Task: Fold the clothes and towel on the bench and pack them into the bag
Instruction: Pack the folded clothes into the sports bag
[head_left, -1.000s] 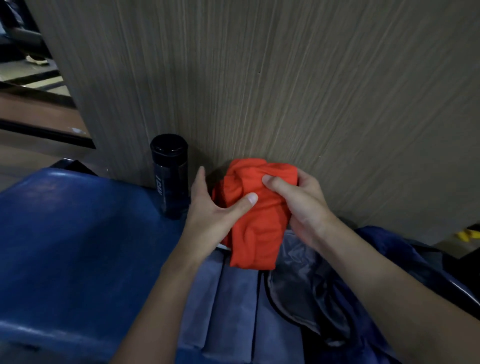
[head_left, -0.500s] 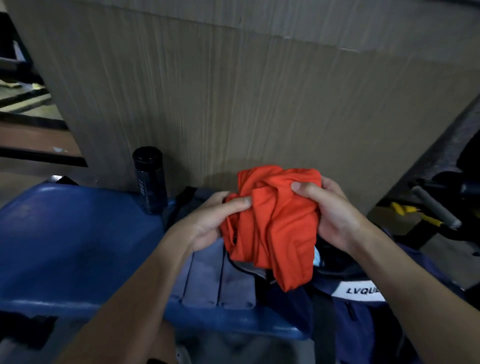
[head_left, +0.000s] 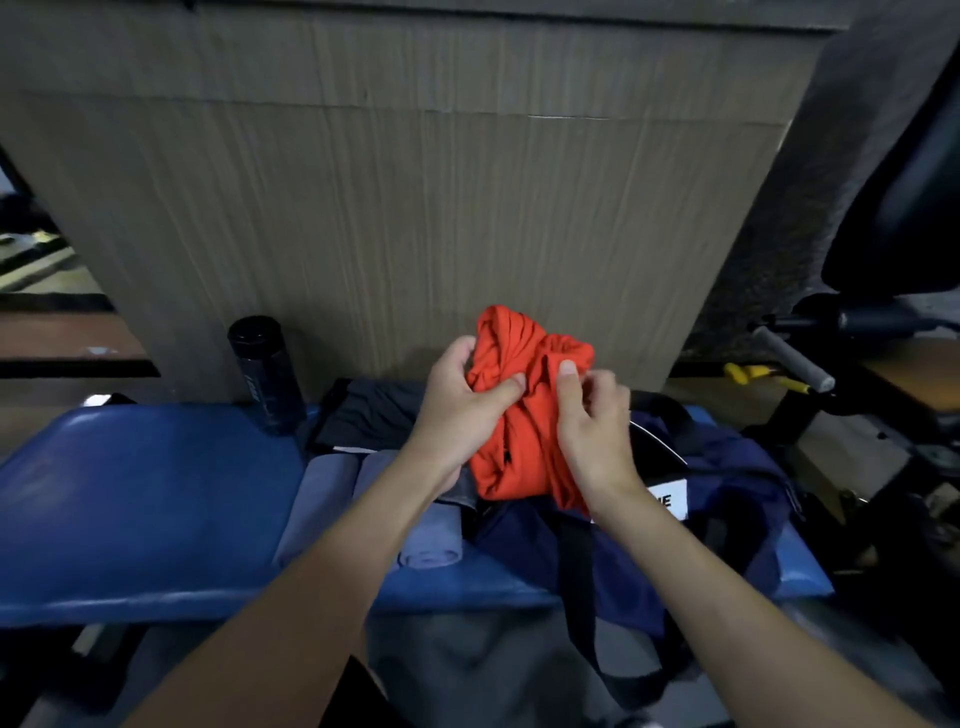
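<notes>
Both hands bunch an orange garment above the bag.

The left hand's (head_left: 457, 400) thumb and curled fingers pinch the orange garment (head_left: 519, 452) on one side; the right hand (head_left: 592, 421) grips the other. The crumpled bundle's long axis runs roughly upright, its loose end hanging towards the navy bag (head_left: 727, 467) just beneath. Left of the bag on the blue bench (head_left: 130, 493) lie a folded grey towel (head_left: 332, 499) and, farther left, a dark bottle (head_left: 267, 374).

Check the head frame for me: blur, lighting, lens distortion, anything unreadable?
Head view: dim overall, right side and bottom near black; the orange garment is the only bright, saturated patch. Also head view: soft throughout, wood panel grain smeared; wide-angle bend makes the panel's sides converge downward; print on the black bottle is unreadable, and the wrist of the right hand hides part of the bag label.
</notes>
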